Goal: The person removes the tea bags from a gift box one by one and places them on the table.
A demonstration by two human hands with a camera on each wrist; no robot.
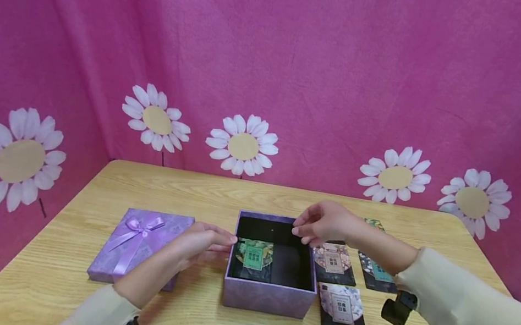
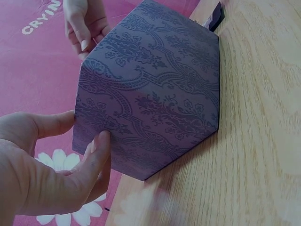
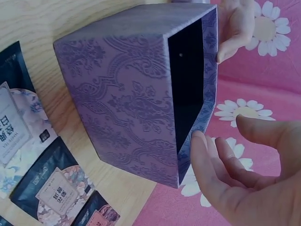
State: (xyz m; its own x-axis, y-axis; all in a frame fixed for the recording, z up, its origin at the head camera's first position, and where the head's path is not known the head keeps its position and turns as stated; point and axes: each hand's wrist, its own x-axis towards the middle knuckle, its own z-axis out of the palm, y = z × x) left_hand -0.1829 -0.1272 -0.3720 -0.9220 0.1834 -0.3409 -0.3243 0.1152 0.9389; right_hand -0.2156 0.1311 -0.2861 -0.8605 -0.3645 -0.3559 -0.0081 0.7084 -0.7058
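A purple patterned box [image 1: 266, 298] with a black inside stands without its lid. Against the left part of its interior leans a green-labelled packet [image 1: 253, 260]. My left hand [image 1: 202, 240] touches the left rim, thumb tip at the edge and fingers along the outer wall, as the left wrist view shows. Over the back right corner is my right hand [image 1: 324, 224]. In the right wrist view its fingertips [image 3: 200, 141] meet the rim, the thumb stays apart, and nothing shows between them. Right of the box lie a white-flowered packet [image 1: 342, 310] and a pink-flowered packet [image 1: 333, 263].
The purple lid [image 1: 160, 232] with a ribbon bow lies on the wooden table [image 1: 198, 320] to the left. Farther right, a teal-labelled packet [image 1: 376, 276] and a green-topped packet [image 1: 374, 223] lie partly under my right forearm. A pink curtain [image 1: 297, 79] with daisies hangs behind.
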